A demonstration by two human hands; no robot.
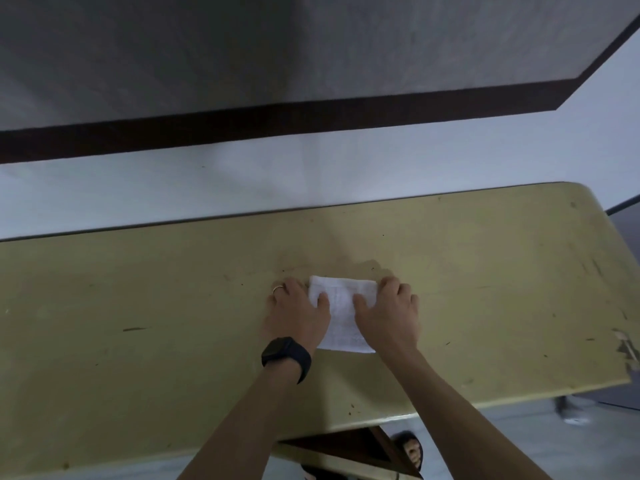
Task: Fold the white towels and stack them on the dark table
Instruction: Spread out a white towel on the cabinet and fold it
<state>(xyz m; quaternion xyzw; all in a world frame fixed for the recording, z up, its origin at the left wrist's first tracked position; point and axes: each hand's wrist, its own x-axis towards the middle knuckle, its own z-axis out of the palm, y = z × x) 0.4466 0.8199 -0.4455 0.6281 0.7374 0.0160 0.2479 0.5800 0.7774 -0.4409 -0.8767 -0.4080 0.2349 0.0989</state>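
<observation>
Towel (341, 306), folded and white, is laid flat at the middle of the counter (138, 306); its far corners are pinched by the left grip (298, 308) and right grip (388, 311), thumbs pressed on top.

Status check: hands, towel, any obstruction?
Left hand and right hand each grip a side of the white towel, thumbs on top. Towel folded small, flat on the yellow table. Nothing in the way.

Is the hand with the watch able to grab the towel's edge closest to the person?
Probably yes: the left hand holds the towel at its side, and that near edge lies bare beside its wrist, nothing on it.
</observation>
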